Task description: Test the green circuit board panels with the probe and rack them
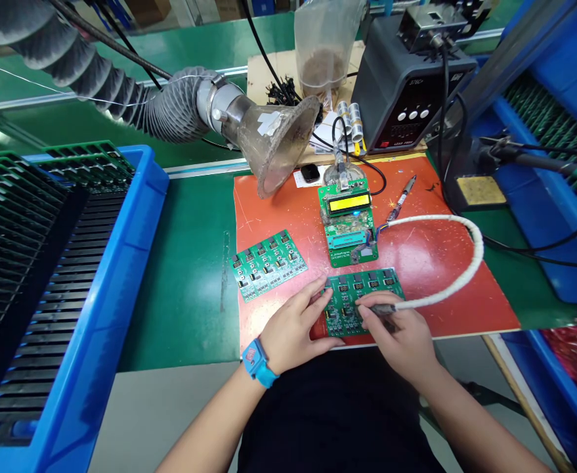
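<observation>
My right hand (402,338) is closed around a dark probe (383,308). A white-sleeved cable (476,253) loops from the probe to a green programmer board (350,223) with a lit yellow display. The probe's tip is hidden by my fingers, over a green circuit board (374,284) on the red mat. That board carries a row of small digit displays. Against its left side, my left hand (293,328) lies with fingers stretched and thumb apart, fingertips touching the edge. A second circuit board (268,263) of the same kind lies to the left.
A blue bin (143,190) with racked boards stands at left. An extraction funnel (283,144) hangs above the red mat (440,263). Behind are a soldering station (401,92) and a pen (402,197). More blue bins (534,236) line the right, near a yellow sponge (480,190).
</observation>
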`<state>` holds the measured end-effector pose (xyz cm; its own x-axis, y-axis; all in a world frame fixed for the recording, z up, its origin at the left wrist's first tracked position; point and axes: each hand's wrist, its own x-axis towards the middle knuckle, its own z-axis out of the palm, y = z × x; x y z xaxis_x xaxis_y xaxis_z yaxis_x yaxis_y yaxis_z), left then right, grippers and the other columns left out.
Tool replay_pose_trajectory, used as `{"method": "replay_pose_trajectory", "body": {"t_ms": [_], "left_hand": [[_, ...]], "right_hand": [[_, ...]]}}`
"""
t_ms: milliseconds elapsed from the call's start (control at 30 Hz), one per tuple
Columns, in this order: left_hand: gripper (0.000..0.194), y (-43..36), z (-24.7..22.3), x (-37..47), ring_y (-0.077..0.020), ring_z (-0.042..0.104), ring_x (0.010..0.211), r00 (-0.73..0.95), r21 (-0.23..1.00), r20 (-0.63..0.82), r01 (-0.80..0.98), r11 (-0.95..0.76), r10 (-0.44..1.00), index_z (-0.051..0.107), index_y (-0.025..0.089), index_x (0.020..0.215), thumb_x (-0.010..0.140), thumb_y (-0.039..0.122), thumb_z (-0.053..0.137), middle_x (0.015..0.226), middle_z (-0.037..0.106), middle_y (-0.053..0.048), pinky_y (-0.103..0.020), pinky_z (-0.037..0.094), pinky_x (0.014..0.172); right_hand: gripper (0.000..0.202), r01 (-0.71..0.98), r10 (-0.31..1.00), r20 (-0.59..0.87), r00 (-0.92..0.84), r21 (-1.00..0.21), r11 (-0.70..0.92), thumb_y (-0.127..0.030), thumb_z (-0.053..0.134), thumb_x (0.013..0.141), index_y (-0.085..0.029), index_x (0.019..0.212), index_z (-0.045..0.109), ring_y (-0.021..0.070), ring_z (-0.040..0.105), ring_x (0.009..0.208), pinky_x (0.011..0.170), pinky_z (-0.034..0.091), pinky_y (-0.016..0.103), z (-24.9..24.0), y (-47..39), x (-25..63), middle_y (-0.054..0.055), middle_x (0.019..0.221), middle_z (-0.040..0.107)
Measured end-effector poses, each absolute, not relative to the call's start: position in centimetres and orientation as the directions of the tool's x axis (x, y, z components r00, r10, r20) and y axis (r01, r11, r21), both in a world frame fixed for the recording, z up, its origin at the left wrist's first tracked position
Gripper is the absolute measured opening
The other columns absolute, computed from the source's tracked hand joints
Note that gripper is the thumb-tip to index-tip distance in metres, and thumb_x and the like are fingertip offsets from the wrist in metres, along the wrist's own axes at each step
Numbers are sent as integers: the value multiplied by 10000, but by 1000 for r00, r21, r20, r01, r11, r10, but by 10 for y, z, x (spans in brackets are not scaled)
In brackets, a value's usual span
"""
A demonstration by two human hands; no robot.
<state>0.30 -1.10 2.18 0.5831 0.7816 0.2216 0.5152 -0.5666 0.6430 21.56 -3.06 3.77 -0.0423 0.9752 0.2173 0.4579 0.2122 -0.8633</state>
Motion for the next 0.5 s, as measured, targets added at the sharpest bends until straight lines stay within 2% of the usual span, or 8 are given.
{"method": "replay_pose_trajectory", "body": {"t_ms": [267,500], "left_hand": [[890,-11,22,3,-339,441,1353,584,649,218,511,-563,782,280,223,1485,772,459,758,1488,375,-206,-505,476,1056],[888,-10,22,2,-339,438,1356,595,648,216,505,-570,774,281,208,1483,775,451,758,1485,381,-215,-495,462,1073]], "right_hand": [[58,460,977,212,-36,-864,204,-224,563,939,-194,918,608,158,661,664,540,540,254,39,-31,216,59,897,656],[78,460,990,136,-33,-877,136,-264,589,933,-202,925,636,162,677,678,567,562,262,42,-32,219,51,920,670]]}}
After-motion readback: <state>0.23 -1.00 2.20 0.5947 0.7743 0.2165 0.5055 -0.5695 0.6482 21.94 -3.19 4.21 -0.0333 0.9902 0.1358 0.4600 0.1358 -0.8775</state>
